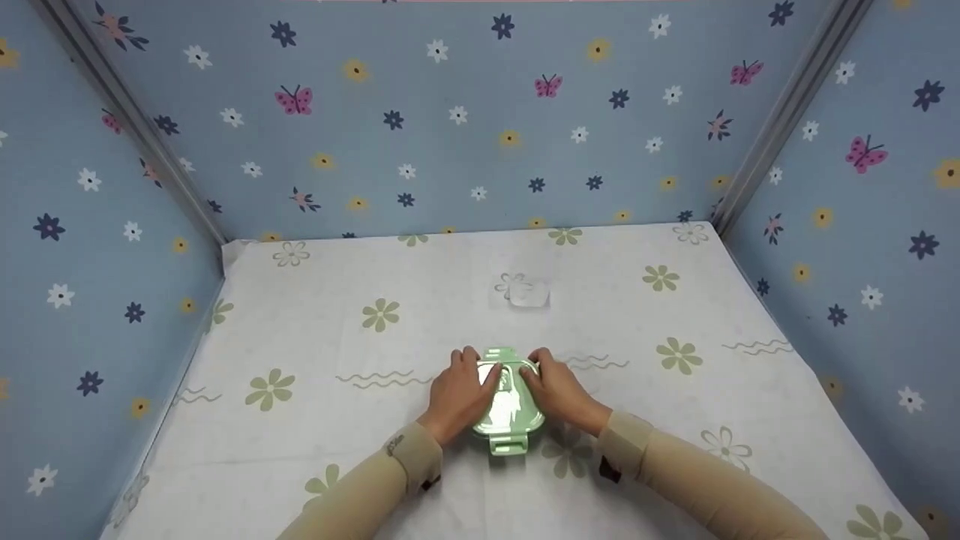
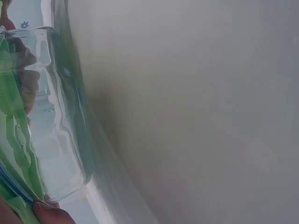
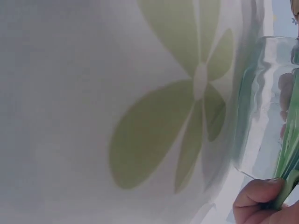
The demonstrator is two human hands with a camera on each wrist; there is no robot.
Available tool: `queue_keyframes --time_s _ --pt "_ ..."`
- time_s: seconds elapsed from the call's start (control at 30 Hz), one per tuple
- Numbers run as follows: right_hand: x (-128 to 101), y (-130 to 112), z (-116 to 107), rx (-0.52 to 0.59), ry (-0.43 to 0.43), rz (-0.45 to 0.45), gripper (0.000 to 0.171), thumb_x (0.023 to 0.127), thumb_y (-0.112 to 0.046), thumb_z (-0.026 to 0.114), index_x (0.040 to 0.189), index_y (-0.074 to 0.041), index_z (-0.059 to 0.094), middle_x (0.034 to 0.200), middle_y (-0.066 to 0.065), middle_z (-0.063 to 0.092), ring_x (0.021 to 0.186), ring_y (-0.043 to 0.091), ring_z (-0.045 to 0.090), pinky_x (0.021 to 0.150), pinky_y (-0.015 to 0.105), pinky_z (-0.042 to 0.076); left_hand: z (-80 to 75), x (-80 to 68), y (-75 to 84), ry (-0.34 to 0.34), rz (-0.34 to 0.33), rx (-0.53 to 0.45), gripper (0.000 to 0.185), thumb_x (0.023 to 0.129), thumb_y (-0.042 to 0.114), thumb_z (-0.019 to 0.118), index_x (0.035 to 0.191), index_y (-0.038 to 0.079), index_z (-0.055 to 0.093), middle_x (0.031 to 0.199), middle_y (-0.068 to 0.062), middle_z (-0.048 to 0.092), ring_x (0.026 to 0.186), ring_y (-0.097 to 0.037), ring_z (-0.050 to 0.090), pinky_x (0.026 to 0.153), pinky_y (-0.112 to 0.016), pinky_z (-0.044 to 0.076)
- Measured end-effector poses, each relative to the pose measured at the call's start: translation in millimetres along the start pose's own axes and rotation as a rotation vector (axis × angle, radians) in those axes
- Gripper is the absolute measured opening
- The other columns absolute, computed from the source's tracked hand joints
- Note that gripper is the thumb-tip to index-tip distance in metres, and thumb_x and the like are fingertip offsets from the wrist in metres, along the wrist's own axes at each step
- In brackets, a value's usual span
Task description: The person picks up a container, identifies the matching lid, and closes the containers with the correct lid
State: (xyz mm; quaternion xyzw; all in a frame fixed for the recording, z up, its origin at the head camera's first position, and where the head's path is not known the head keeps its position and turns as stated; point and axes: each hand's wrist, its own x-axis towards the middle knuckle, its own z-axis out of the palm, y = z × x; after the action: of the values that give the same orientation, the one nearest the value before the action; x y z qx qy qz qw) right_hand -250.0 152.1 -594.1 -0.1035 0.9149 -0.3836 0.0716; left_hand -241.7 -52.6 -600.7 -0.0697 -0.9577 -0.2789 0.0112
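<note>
White floral tablecloth (image 1: 337, 315) w/ glass container (image 1: 508, 401), green lid (image 1: 510, 409), at front centre. Container is gripped by L hand (image 1: 461, 394) & R hand (image 1: 559, 390), fingers curled over lid edges, apparently pressing.

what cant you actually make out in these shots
- Head view: what is inside the glass container, hidden by its green lid and glare.
- Head view: the side latches, covered by the left hand and right hand.
- Head view: the small clear object farther back on the tablecloth, too faint to identify.
- Left wrist view: most of the left hand, cut off by the frame edge.
- Right wrist view: only one finger shows.
</note>
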Motion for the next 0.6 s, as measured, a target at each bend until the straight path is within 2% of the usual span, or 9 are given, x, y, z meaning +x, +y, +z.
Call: queue_keyframes --time_s 0.13,0.27,0.4,0.6 --pt "0 4 -2 0.059 -0.002 -0.021 0.021 0.113 -0.023 0.058 0.124 -0.005 0.058 0.080 0.001 0.056 0.070 0.014 0.050 0.065 0.032 0.042 -0.1 0.9 0.7 -0.012 -0.006 -0.001 0.057 0.108 0.054 0.056 0.128 0.001 0.056 0.110 -0.017 0.059 0.080 -0.027 0.065 0.073 -0.047 0.058" --pt "-3 5 -7 0.100 -0.010 -0.003 0.023 0.110 -0.022 0.063 0.126 -0.005 0.059 0.088 0.005 0.061 0.076 0.017 0.053 0.067 0.033 0.045 0.7 1.9 0.3 -0.018 -0.014 -0.013 0.060 0.107 0.056 0.058 0.130 0.000 0.056 0.111 -0.016 0.059 0.080 -0.026 0.064 0.074 -0.047 0.058" --pt "-9 5 -12 0.081 -0.006 0.026 0.030 0.107 -0.026 0.069 0.127 -0.005 0.061 0.099 0.009 0.066 0.085 0.019 0.058 0.074 0.038 0.050 0.7 2.3 0.3 -0.036 -0.028 -0.014 0.068 0.106 0.062 0.057 0.133 -0.001 0.056 0.111 -0.016 0.058 0.083 -0.027 0.063 0.078 -0.048 0.058" --pt "-17 2 -22 0.028 0.013 0.062 0.042 0.102 -0.030 0.076 0.128 0.000 0.062 0.102 0.012 0.067 0.089 0.022 0.061 0.081 0.047 0.055 -1.1 1.5 1.0 -0.059 -0.056 -0.065 0.069 0.105 0.063 0.058 0.135 0.001 0.054 0.113 -0.016 0.058 0.086 -0.028 0.064 0.083 -0.049 0.058"
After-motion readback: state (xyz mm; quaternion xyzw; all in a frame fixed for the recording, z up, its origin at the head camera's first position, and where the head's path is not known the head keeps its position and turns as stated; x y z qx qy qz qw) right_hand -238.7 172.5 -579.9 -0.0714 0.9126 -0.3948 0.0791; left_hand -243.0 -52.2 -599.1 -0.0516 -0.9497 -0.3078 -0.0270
